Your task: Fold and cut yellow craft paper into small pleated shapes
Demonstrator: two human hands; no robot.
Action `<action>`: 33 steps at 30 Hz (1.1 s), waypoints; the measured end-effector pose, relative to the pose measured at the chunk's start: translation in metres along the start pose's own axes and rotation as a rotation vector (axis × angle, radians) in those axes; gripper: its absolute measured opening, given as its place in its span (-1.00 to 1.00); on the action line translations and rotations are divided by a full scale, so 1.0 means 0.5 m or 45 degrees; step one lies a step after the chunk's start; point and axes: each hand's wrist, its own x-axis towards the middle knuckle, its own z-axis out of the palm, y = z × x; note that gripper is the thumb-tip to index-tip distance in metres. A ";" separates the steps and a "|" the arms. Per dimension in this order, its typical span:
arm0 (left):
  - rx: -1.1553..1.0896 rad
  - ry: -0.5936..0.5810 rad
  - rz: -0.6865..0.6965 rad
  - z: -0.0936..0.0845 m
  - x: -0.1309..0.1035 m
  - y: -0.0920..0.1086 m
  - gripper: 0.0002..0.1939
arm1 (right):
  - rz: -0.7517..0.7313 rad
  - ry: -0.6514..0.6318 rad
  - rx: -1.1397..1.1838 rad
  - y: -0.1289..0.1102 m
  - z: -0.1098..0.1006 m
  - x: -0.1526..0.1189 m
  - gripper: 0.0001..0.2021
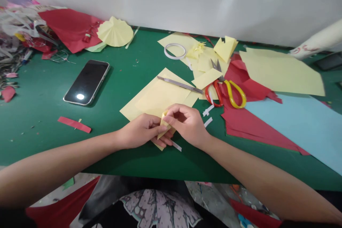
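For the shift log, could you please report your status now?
Left hand and right hand holding folded paper. Yellow sheet beneath. Metal tool on sheet, clear of both hands.

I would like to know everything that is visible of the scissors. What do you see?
The scissors have two grey, metal-looking blades and two glossy loop handles, one red-orange, the other yellow. They lie beyond the right hand and to its right, blades slightly parted and pointing away from the person. The yellow loop lies over red paper. A pale yellow piece meets them near the pivot; which overlaps is unclear. No hand touches them.
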 end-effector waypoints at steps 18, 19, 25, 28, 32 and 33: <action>0.107 0.218 -0.063 0.015 -0.006 0.003 -0.81 | 0.227 -0.044 0.120 0.000 -0.001 0.006 -0.61; 0.113 0.228 -0.062 0.015 -0.006 0.002 -0.81 | 0.230 -0.038 0.120 0.000 -0.001 0.006 -0.62; 0.134 0.261 -0.064 0.015 -0.008 -0.005 -0.79 | 0.229 0.026 0.076 -0.002 0.002 0.007 -0.71; 0.131 0.250 -0.062 0.014 -0.008 -0.007 -0.78 | 0.206 0.030 0.049 -0.003 0.002 0.005 -0.77; 0.169 0.227 -0.035 0.010 -0.009 -0.005 -0.79 | 0.180 0.050 0.070 -0.003 0.001 0.002 -0.79; 0.194 0.213 -0.029 0.009 -0.009 -0.004 -0.78 | 0.170 0.066 0.079 -0.002 0.000 0.002 -0.79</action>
